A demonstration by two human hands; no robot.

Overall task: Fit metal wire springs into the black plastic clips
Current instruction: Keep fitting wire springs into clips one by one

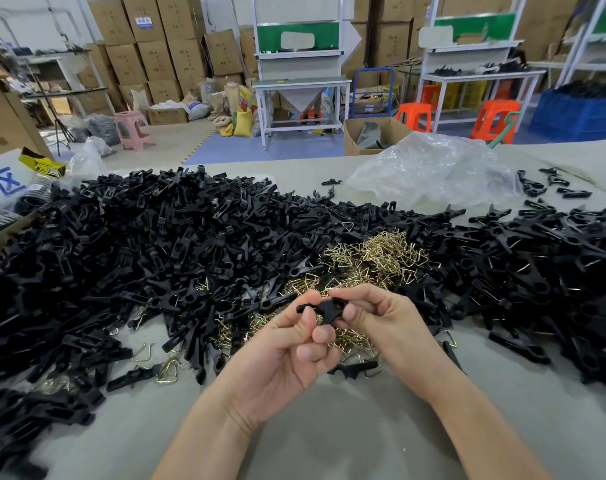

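Observation:
A black plastic clip (324,305) is held between both hands above the table, just in front of the spring pile. My left hand (287,355) pinches its left end with thumb and curled fingers. My right hand (374,315) grips its right end, fingers curled over it. Behind the hands lies a heap of brass-coloured wire springs (374,258). A very large pile of black clips (163,251) spreads across the table to the left, and another pile of black clips (550,258) lies to the right. Whether a spring sits in the held clip is hidden by my fingers.
A loose clip (353,369) and a few stray springs (168,370) lie on the grey table (312,441) near my wrists. A crumpled clear plastic bag (433,168) rests at the far right. Cardboard boxes, workbenches and orange stools stand beyond the table.

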